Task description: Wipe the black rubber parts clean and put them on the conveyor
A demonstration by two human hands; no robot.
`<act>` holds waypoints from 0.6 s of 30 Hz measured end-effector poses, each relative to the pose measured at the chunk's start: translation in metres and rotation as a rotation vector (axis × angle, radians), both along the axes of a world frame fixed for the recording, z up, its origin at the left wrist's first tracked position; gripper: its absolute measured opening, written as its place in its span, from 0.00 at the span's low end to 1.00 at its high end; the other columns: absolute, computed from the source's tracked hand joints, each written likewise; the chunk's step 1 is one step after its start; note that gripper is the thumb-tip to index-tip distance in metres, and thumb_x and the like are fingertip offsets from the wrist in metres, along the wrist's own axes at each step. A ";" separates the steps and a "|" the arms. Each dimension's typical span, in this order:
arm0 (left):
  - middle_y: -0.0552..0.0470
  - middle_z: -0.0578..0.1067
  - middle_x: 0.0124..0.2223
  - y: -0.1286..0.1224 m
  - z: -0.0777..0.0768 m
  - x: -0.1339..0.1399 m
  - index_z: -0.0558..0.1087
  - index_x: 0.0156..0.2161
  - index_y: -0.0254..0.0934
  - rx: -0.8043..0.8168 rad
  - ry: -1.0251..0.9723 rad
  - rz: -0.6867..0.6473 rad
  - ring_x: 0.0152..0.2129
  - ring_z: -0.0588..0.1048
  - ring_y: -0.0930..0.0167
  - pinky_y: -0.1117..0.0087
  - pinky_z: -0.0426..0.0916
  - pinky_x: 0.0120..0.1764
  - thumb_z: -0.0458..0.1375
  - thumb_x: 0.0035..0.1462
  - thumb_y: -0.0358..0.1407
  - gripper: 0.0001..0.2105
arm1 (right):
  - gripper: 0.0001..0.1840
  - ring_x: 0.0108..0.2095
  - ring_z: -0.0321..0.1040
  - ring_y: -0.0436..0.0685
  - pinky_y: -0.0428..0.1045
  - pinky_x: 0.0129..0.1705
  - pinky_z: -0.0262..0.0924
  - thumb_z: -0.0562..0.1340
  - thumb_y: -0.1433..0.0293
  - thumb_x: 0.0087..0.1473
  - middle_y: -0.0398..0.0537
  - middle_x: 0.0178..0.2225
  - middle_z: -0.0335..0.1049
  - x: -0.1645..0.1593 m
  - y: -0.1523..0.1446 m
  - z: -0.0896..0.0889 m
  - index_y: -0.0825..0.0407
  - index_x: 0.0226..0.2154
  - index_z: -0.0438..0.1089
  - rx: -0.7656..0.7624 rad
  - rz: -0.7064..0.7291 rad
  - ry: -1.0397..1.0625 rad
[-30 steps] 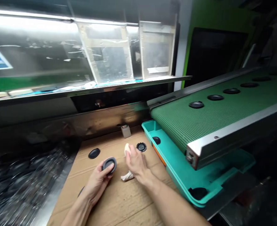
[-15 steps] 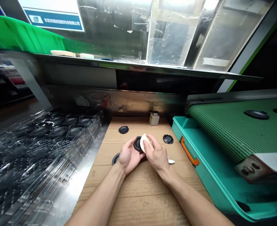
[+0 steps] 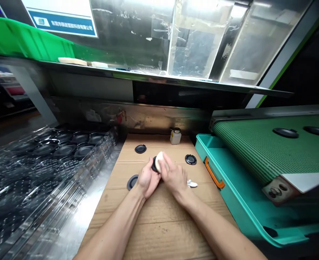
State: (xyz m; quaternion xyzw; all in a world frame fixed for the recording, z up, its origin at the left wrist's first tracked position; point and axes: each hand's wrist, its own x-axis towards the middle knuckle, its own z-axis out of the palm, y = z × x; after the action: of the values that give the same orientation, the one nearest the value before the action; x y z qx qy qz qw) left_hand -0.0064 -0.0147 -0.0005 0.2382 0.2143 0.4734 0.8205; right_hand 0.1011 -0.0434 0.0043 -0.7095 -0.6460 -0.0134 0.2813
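Observation:
Over the cardboard sheet (image 3: pixel 159 231), my left hand (image 3: pixel 148 178) is closed around a black round plastic part (image 3: pixel 154 164). My right hand (image 3: pixel 174 177) pinches a cream-white round pad (image 3: pixel 159 161) and holds it against the face of that part, covering much of it. Similar black round parts lie on the cardboard: one (image 3: pixel 140 148) beyond my left hand, one (image 3: pixel 132 182) partly behind my left wrist, and one (image 3: pixel 191 159) to the right. A small white object (image 3: pixel 192 183) lies beside my right hand, partly hidden by it.
A small bottle with a dark cap (image 3: pixel 175 136) stands at the back. Clear plastic trays of black parts (image 3: pixel 64 150) are stacked on the left. On the right are a teal bin (image 3: pixel 231 206) with an orange handle and a green conveyor belt (image 3: pixel 257 148) carrying black parts.
My right hand has moved the pad left across the black part, covering more of it. The parts on the conveyor appear slightly further left, as the whole view has shifted a little.

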 end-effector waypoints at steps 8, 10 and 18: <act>0.41 0.76 0.51 -0.001 -0.003 0.005 0.73 0.50 0.33 -0.005 0.032 0.018 0.52 0.72 0.62 0.59 0.67 0.55 0.49 0.64 0.43 0.19 | 0.26 0.29 0.75 0.64 0.53 0.31 0.64 0.48 0.52 0.63 0.53 0.30 0.77 0.009 0.006 0.000 0.37 0.60 0.61 0.012 -0.039 0.014; 0.40 0.76 0.51 0.000 -0.004 0.005 0.73 0.49 0.32 -0.017 0.047 0.032 0.52 0.72 0.62 0.59 0.67 0.54 0.49 0.64 0.43 0.19 | 0.27 0.28 0.74 0.63 0.52 0.31 0.64 0.48 0.53 0.63 0.52 0.30 0.77 0.008 0.006 -0.003 0.39 0.61 0.60 0.027 0.005 -0.007; 0.36 0.76 0.49 0.006 -0.013 0.004 0.73 0.44 0.28 -0.070 0.022 0.074 0.47 0.75 0.62 0.57 0.69 0.52 0.48 0.65 0.40 0.17 | 0.23 0.35 0.74 0.58 0.50 0.39 0.66 0.54 0.55 0.61 0.49 0.36 0.77 0.040 0.021 0.004 0.46 0.54 0.68 0.188 0.015 0.303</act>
State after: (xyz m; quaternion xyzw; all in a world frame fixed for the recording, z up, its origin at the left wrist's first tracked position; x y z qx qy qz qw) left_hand -0.0023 -0.0083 -0.0130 0.2065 0.2484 0.4929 0.8079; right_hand 0.1407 -0.0220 0.0084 -0.6691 -0.5976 0.0355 0.4403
